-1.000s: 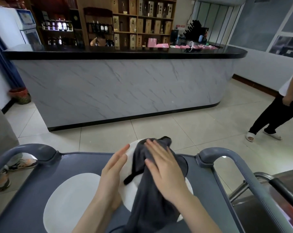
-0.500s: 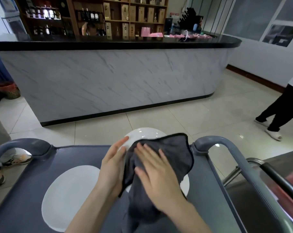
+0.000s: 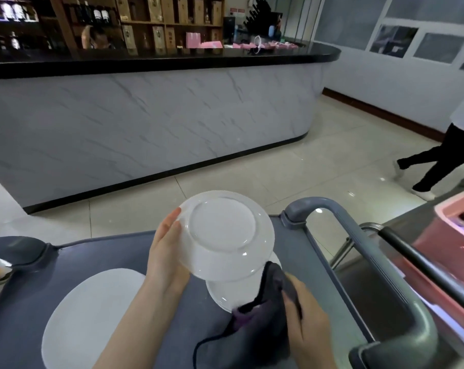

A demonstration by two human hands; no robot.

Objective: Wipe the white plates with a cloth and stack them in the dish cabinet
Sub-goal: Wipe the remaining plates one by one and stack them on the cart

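My left hand [image 3: 167, 251] holds a white plate [image 3: 225, 235] by its left rim, tilted up with its underside facing me, above the grey cart top [image 3: 114, 257]. Under it lies another white plate [image 3: 233, 291] on the cart. My right hand [image 3: 305, 323] grips a dark grey cloth [image 3: 255, 328] at the lower right edge of the lifted plate. A third white plate [image 3: 92, 320] lies flat on the cart's left side.
The cart has grey handle rails at left [image 3: 15, 251] and right [image 3: 358, 249]. A marble-fronted bar counter [image 3: 145, 123] stands ahead across tiled floor. A person [image 3: 443, 158] walks at the right. A pink bin [image 3: 454, 262] sits at right.
My left hand has lifted the plate and turned its underside toward me. My right hand has drawn the cloth off the plate's face down to its lower edge.
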